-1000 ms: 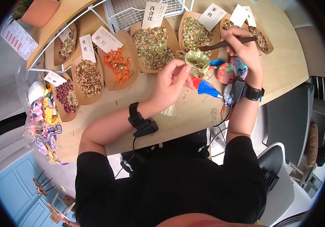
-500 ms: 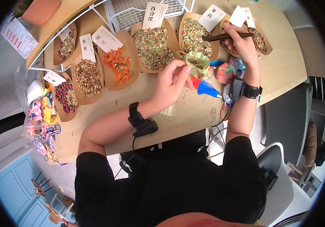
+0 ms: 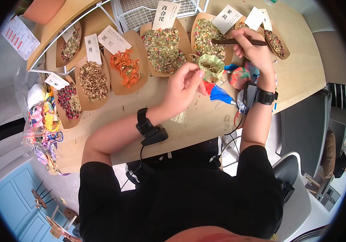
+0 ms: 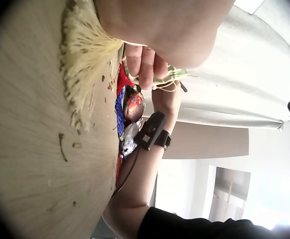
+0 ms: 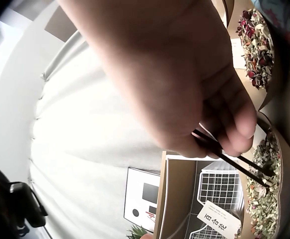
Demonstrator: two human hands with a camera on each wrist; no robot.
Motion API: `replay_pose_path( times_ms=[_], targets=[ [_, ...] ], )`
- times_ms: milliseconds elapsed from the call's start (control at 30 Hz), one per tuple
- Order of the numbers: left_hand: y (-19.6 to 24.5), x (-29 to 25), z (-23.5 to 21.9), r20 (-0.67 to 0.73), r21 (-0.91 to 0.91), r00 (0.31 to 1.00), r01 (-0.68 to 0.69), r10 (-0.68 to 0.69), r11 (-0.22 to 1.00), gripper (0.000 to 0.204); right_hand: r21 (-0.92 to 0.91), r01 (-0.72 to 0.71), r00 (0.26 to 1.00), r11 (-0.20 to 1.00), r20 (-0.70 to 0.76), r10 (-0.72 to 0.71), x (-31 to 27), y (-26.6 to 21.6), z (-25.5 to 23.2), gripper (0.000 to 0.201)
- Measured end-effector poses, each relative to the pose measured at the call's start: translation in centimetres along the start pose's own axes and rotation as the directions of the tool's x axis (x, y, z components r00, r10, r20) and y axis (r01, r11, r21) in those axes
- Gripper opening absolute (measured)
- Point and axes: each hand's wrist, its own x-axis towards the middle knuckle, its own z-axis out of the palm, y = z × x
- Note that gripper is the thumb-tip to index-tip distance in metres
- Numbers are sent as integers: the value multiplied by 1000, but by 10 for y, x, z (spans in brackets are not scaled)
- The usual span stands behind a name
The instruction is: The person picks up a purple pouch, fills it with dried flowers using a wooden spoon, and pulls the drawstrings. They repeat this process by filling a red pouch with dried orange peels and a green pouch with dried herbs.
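Observation:
In the head view my left hand (image 3: 185, 86) pinches the rim of a small light green pouch (image 3: 217, 75), its mouth open with dried herbs inside. A cream tassel (image 4: 85, 55) hangs below that hand in the left wrist view. My right hand (image 3: 255, 52) holds dark tweezers (image 3: 235, 41), pointing left over a paper tray (image 3: 229, 50) of mixed dried herbs (image 3: 207, 38). Seen from the right wrist, the two tweezer tips are slightly apart and reach into the herbs. The pouch is just in front of this tray.
More paper trays hold orange petals (image 3: 124, 68), brown chips (image 3: 93, 80), rosebuds (image 3: 69, 101) and herb mixes, with label cards (image 3: 165, 15). A red pouch (image 3: 239, 78) and blue tassel (image 3: 221, 94) lie near my right wrist. A bag of colourful pouches (image 3: 44, 117) stands left; a wire basket (image 3: 153, 12) behind.
My right hand first moved back, lifting the tweezers away from the pouch, then moved slightly left with their tips over the herb tray. The left hand and pouch have hardly moved.

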Motion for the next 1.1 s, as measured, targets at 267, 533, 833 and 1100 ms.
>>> replay_pose_path(
  times_ms=[267,533,833,1100],
  targets=[
    [1,1,0,-3,-12,1000,-5,5,1000,15,151,121,992,981,-40,-116,-7,-9,-14,20],
    [-1,1,-1,-2,-26,1000,4,-4,1000,15,327,135,961,935,188,-204,-19,-12,-17,23],
    [3,1,1,-1,-25,1000,24,-24,999,16,-87,169,981,982,-87,-176,-9,-17,15,17],
    [0,1,0,12,9,1000,8,-8,1000,16,-321,210,974,923,-10,-225,-4,-4,22,24]
  ],
)
